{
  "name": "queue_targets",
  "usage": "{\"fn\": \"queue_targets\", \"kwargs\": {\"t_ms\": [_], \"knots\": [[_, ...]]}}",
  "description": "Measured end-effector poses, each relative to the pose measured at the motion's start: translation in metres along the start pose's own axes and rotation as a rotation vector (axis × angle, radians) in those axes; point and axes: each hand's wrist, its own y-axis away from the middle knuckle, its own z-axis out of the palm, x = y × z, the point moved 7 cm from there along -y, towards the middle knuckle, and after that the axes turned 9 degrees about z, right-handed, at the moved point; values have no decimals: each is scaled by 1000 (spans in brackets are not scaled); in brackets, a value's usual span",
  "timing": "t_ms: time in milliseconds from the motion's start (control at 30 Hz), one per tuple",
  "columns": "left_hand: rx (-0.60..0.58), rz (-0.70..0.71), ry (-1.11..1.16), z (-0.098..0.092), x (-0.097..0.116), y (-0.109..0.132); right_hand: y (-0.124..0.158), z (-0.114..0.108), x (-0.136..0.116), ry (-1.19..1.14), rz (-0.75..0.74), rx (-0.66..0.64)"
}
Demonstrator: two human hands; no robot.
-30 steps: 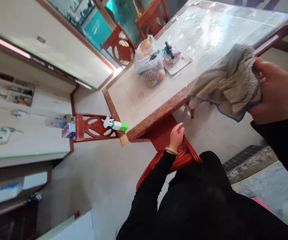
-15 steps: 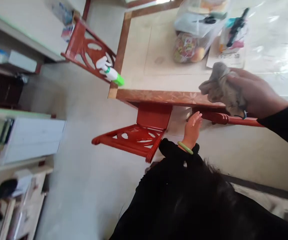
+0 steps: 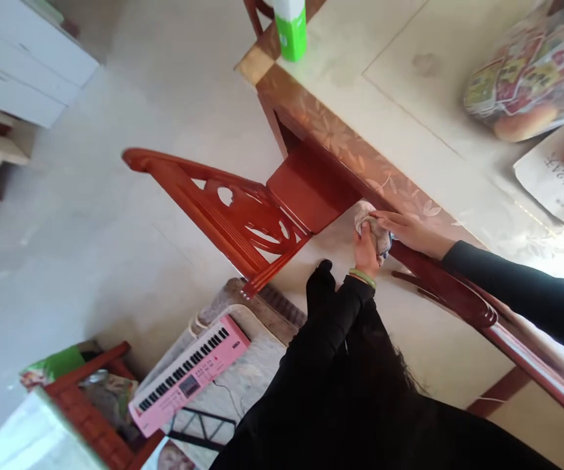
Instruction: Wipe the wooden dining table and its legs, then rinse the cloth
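A crumpled greyish-beige cloth (image 3: 371, 234) is bunched between my two hands, beside the table's front edge. My left hand (image 3: 366, 253), with a pale green bangle at the wrist, is closed around its lower side. From the right my right hand (image 3: 416, 235) reaches in, fingers pressed on the cloth's upper side. Just left of the hands stands a red carved wooden chair (image 3: 243, 215), its seat partly under the table (image 3: 331, 124). The far side of the cloth is hidden.
A spray bottle (image 3: 292, 32) with a green base stands at the table corner. A clear bag of packets (image 3: 531, 72) and a white printed package (image 3: 559, 173) lie on the tabletop. Behind the chair is a pink keyboard (image 3: 191, 375). A red wooden rail (image 3: 458, 294) runs along the right.
My right hand has brought the cloth down from above the table edge to my left hand, which was open and now grips it too. The view has turned and moved closer to the chair.
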Motion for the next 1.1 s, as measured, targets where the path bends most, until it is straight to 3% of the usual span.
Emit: {"fn": "queue_targets", "kwargs": {"t_ms": [100, 200, 300, 367, 433, 533, 633, 733, 833, 933, 1000, 1100], "knots": [[66, 26, 78, 1, -38, -17, -7, -27, 15, 498, -108, -84], [-33, 107, 66, 20, -79, -29, -7, -46, 25, 1043, -357, -83], [-219, 214, 98, 53, -113, -36, 3, -64, 33, 1236, -528, 21], [-307, 341, 138, 72, -122, -37, 13, -71, 39, 1277, -602, 19], [-318, 439, 151, 83, -124, -38, 19, -76, 47, 1306, -655, -15], [-243, 473, 140, 88, -119, -46, 13, -83, 52, 1362, -694, -2], [-156, 470, 115, 85, -102, -65, -16, -79, 46, 1398, -663, 0], [-80, 574, 61, 76, -62, -98, -59, -57, 23, 1378, -594, -10], [-7, 715, 8, 67, -10, -145, -105, -22, -16, 1336, -557, -17], [83, 709, -58, 61, 22, -189, -135, 3, -52, 1353, -549, 5], [125, 709, -83, 62, 27, -201, -139, 6, -62, 1366, -547, 25], [110, 772, -87, 67, 11, -182, -117, -12, -51, 1369, -558, 50]]}}
